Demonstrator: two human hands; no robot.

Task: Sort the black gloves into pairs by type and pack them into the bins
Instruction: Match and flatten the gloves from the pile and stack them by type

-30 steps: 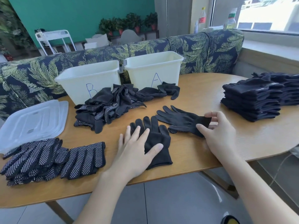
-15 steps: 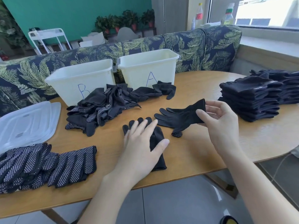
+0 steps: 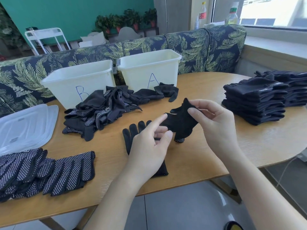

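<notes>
Far left of the frame we've got the dotted gloves (image 3: 41, 171) stacked at the tabletop (image 3: 191, 155) edge, palms up, with clear lids (image 3: 25, 128) just above them. Upper left is bin B (image 3: 79, 80), and right next to it, top centre, bin A (image 3: 149, 67), both sitting at the back of the tabletop against the leafy sofa (image 3: 199, 47). In front of the bins there's a messy pile (image 3: 103, 108) of mixed gloves, some dotted, some plain, touching bin B's front.

Centre frame: a plain glove (image 3: 132, 138) lies flat on the tabletop, fingers pointing up-frame, and our left hand (image 3: 147, 150) hangs over it. That grip is loose, index finger stretched out touching the lifted glove (image 3: 181, 123), other fingers curled, not pinching anything as far as we can tell.

Just right of centre, our right hand (image 3: 214, 125) has the lifted glove off the tabletop, its cuff pinched between thumb and fingers, so that grip is closed on fabric. One fingertip of that glove shows dots.

Far right is a neat stack (image 3: 255, 102) of folded dark gloves, with another behind it.
</notes>
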